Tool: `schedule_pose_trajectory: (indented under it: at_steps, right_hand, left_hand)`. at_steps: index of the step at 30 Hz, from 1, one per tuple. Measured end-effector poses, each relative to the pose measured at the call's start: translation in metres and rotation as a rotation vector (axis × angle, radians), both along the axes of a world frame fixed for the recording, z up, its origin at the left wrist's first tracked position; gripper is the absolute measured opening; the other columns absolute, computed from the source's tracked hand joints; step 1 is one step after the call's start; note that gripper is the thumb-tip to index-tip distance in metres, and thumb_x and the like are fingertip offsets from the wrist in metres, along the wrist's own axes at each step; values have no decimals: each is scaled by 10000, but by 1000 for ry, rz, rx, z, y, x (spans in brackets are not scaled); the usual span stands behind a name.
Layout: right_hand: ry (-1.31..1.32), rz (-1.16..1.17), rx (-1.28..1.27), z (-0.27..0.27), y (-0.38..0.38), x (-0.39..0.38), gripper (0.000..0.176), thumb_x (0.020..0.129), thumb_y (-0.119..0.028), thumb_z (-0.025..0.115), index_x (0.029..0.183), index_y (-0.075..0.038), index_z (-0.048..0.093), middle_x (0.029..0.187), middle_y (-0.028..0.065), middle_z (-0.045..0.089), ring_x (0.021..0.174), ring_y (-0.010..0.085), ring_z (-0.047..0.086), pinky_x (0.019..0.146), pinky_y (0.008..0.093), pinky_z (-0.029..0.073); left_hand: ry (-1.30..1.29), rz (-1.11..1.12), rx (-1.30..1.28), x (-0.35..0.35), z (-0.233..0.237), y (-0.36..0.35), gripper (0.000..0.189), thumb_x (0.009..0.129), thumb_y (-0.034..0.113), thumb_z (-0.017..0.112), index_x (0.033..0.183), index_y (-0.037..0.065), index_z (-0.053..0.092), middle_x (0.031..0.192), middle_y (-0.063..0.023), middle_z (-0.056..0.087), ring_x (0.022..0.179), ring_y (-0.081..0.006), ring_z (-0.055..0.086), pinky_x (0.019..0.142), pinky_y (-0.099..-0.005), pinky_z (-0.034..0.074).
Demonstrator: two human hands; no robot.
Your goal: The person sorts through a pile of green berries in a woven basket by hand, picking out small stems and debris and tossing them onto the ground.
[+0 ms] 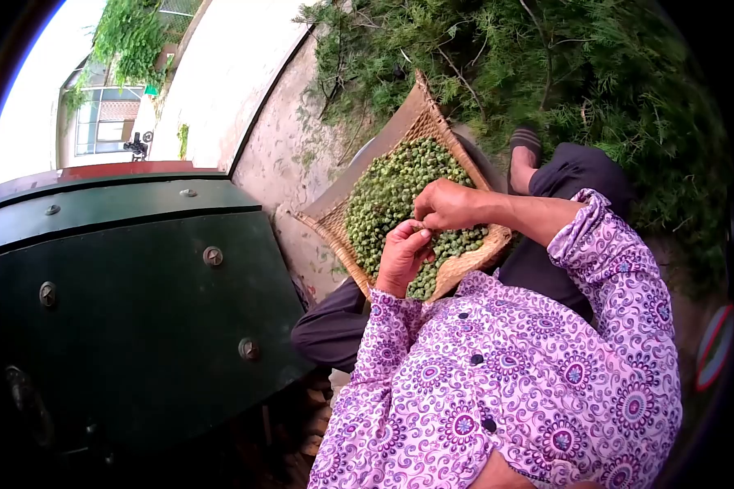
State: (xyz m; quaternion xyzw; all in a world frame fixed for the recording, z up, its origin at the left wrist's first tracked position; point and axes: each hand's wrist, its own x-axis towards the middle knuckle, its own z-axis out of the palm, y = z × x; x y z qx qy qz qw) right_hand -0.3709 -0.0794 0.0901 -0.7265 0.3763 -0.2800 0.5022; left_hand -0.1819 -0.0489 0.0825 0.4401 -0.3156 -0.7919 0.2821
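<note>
My left hand (403,254) and my right hand (451,204) meet over a woven basket (328,218) in my lap. Both have their fingers pinched together, fingertips almost touching. Whatever sits between them is too small or hidden to name. Under the hands, a heap of small round green fruits (400,183) fills the shallow basket. Its pale rim is bare near my body, and one pointed corner rises toward the far side.
Cut evergreen branches (579,73) pile up beyond the basket and to the right. A dark green metal door (139,326) with round studs stands at the left. Concrete ground (281,138) lies between them. My slippered foot (525,147) rests beside the branches.
</note>
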Motion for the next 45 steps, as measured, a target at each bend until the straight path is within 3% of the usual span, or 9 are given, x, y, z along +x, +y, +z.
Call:
schedule_pose_trajectory:
  at_steps: [3,7,11,15,21,22,29,39,45]
  right_hand:
    - [-40,-55,-71,-12,-4,-3,110,635,-37,563,719,-8,627,683,163,615,636,271,611,563,348,476]
    - [487,85,-84,-13,5,-5,155,590,39,541,712,3,629,704,180,609,724,324,613,631,382,488]
    - [681,262,-47,-13,15,8,167,606,42,512,728,25,625,757,199,611,774,317,614,662,397,484]
    - [303,-53,-404,-16,10,-12,27,640,-30,528,645,-9,544,694,182,549,698,350,558,627,454,429]
    - [653,-196,-351,42,0,-40,147,702,-17,528,796,-3,639,779,152,631,797,268,633,697,363,510]
    - [619,-126,-231,52,-1,-46,130,736,-69,521,837,6,553,870,190,547,868,340,560,734,448,441]
    - [661,-23,-334,69,2,-43,137,702,-46,532,828,5,553,858,178,548,848,321,566,708,416,433]
    - [680,-45,-277,66,0,-36,146,679,-24,541,822,3,551,836,159,550,839,296,568,731,395,431]
    - [726,1,-234,59,-2,-30,139,697,-13,535,833,1,557,859,158,545,864,290,565,758,400,433]
  left_hand:
    - [-70,-34,-51,12,10,-5,27,816,40,570,839,53,576,627,9,507,482,-86,448,464,-282,452]
    - [-160,75,-163,27,24,-35,44,804,14,575,841,36,574,676,-12,554,496,-76,487,456,-264,486]
    - [-306,-290,-579,-62,72,-84,268,806,58,592,1063,35,522,1042,-97,561,824,-182,584,702,-319,527]
    - [-268,-655,-1013,-148,99,-102,529,777,180,671,1255,126,452,1389,-90,276,1183,-293,402,872,-405,463]
    - [-574,-243,-728,-87,32,-127,140,760,98,628,847,-8,654,691,-61,643,632,-131,589,615,-258,493]
    - [-688,-285,-719,-59,-3,-121,136,748,86,623,838,-11,654,701,-67,644,630,-124,584,606,-258,488]
    - [-970,-299,-882,29,-136,-47,127,683,29,592,802,29,639,693,-145,588,625,-253,584,603,-331,472]
    - [-1512,-687,-1015,5,-127,-44,57,730,79,520,738,78,576,804,-128,583,718,-306,600,596,-407,484]
    - [-1036,-331,-784,29,-120,-43,63,656,72,573,698,26,564,687,-104,561,668,-234,573,586,-350,453]
